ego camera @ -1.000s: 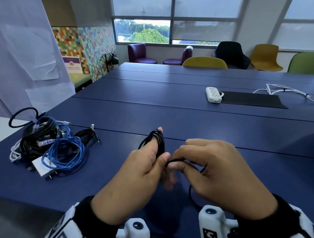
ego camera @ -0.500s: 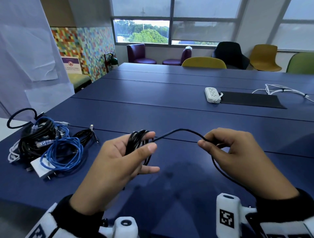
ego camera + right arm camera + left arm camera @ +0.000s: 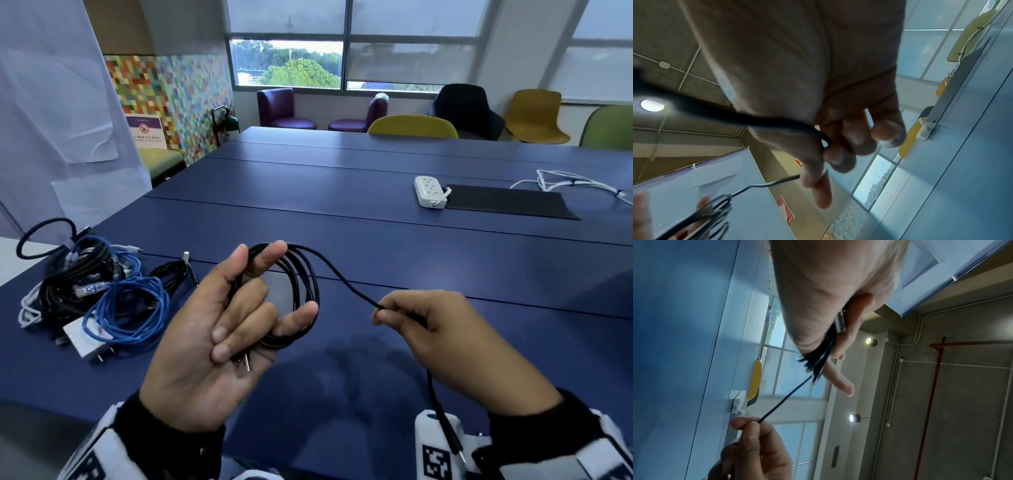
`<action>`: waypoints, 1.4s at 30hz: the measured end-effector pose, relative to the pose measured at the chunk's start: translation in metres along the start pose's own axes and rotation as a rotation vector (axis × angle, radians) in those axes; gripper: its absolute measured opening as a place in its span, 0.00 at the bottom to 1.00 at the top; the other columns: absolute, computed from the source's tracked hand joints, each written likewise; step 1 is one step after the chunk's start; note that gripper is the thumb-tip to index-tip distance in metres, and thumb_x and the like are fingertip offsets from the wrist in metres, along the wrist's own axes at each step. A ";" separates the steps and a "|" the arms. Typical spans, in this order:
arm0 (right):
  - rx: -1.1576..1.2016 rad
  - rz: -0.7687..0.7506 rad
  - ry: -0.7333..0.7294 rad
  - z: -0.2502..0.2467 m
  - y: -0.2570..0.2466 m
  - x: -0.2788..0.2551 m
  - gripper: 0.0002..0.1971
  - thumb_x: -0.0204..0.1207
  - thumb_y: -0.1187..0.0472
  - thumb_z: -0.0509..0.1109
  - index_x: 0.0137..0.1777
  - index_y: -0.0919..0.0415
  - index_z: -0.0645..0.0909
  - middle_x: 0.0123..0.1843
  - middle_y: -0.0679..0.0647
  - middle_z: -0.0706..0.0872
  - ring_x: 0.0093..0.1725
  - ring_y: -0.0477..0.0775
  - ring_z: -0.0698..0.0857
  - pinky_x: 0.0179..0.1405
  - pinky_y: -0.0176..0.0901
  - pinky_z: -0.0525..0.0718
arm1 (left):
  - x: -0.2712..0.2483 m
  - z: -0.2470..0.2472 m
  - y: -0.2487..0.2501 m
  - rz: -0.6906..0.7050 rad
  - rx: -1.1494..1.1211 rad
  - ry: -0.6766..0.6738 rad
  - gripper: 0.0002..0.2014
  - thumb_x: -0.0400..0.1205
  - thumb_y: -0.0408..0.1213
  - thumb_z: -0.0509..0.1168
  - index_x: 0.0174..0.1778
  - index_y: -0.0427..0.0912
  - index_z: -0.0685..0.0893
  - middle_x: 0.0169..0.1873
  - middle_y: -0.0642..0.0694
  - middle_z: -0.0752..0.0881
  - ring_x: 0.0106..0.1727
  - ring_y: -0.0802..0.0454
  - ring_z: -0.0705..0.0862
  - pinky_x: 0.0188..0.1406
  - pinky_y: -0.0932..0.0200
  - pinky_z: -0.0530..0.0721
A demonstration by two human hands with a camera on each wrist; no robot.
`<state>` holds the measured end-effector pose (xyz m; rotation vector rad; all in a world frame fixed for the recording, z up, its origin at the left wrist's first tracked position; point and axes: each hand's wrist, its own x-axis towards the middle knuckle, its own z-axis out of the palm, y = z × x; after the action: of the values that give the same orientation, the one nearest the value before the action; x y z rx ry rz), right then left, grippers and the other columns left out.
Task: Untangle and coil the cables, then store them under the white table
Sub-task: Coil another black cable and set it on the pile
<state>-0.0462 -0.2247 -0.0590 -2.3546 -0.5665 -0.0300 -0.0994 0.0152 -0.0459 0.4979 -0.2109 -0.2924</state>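
Observation:
My left hand (image 3: pixel 236 308) is palm up above the blue table (image 3: pixel 376 246) and holds a black cable coil (image 3: pixel 301 287), its loops hooked round thumb and index finger. The cable's silver USB plug (image 3: pixel 242 366) lies on the palm under curled fingers. From the coil a strand runs right to my right hand (image 3: pixel 411 315), which pinches the cable between thumb and forefinger. The free tail (image 3: pixel 442 418) hangs from that hand toward my wrist. The right wrist view shows the same pinch (image 3: pixel 824 142) and the coil (image 3: pixel 715 209). In the left wrist view the loops (image 3: pixel 818 363) cross my fingers.
A tangled pile of black, white and blue cables (image 3: pixel 89 291) with a white charger (image 3: pixel 85 342) lies at the table's left. A small black cable (image 3: pixel 174 270) lies beside it. Far right are a white power strip (image 3: pixel 430 190), a black mat (image 3: pixel 507 202) and white cords (image 3: pixel 575 181). Chairs line the far edge.
The hands were close together a second ago, then drew apart. The left hand turned palm up, spreading the coil wider and showing the USB plug; the right hand dropped lower, holding the strand.

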 end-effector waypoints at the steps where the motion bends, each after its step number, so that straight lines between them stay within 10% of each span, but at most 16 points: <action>1: -0.005 0.012 -0.030 0.002 -0.001 -0.001 0.08 0.80 0.52 0.68 0.40 0.47 0.85 0.24 0.47 0.75 0.24 0.45 0.69 0.26 0.34 0.68 | 0.000 -0.003 0.001 -0.003 -0.002 -0.005 0.20 0.91 0.43 0.53 0.65 0.32 0.81 0.17 0.49 0.63 0.15 0.55 0.61 0.54 0.51 0.86; 10: -0.099 0.048 0.078 0.018 -0.008 0.000 0.12 0.77 0.49 0.69 0.49 0.57 0.85 0.38 0.56 0.88 0.40 0.52 0.87 0.41 0.50 0.86 | -0.003 0.011 -0.014 -0.062 -0.135 -0.229 0.18 0.92 0.47 0.40 0.43 0.43 0.67 0.15 0.51 0.59 0.14 0.56 0.56 0.29 0.65 0.73; 17: 0.452 0.152 0.155 0.035 -0.029 0.006 0.11 0.75 0.70 0.73 0.31 0.64 0.88 0.25 0.55 0.85 0.26 0.44 0.86 0.28 0.42 0.87 | -0.003 0.022 -0.031 -0.084 -0.183 -0.265 0.18 0.90 0.47 0.41 0.37 0.46 0.66 0.13 0.52 0.57 0.12 0.57 0.56 0.25 0.66 0.71; 28: 1.323 0.233 -0.165 0.028 -0.064 -0.013 0.16 0.73 0.64 0.65 0.55 0.74 0.86 0.50 0.68 0.91 0.50 0.55 0.91 0.47 0.40 0.89 | 0.005 0.002 -0.032 -0.013 -0.197 -0.144 0.19 0.90 0.45 0.48 0.36 0.42 0.73 0.14 0.49 0.64 0.15 0.53 0.63 0.27 0.62 0.77; 34: 1.043 0.175 -0.100 0.028 -0.070 -0.014 0.13 0.77 0.55 0.73 0.48 0.67 0.88 0.35 0.56 0.89 0.42 0.52 0.87 0.61 0.56 0.84 | 0.005 0.017 -0.037 0.139 0.083 0.251 0.19 0.86 0.45 0.54 0.28 0.45 0.68 0.09 0.52 0.57 0.09 0.56 0.59 0.22 0.60 0.79; 42: 0.899 0.219 0.022 0.032 -0.062 -0.015 0.10 0.79 0.67 0.68 0.39 0.69 0.87 0.34 0.59 0.90 0.36 0.52 0.86 0.53 0.52 0.85 | 0.010 0.003 -0.042 0.124 0.606 0.363 0.18 0.87 0.47 0.54 0.34 0.40 0.69 0.20 0.45 0.66 0.30 0.44 0.75 0.40 0.51 0.81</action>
<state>-0.0892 -0.1690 -0.0463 -1.5169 -0.2236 0.2482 -0.0998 -0.0248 -0.0628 1.1208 0.0310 -0.0051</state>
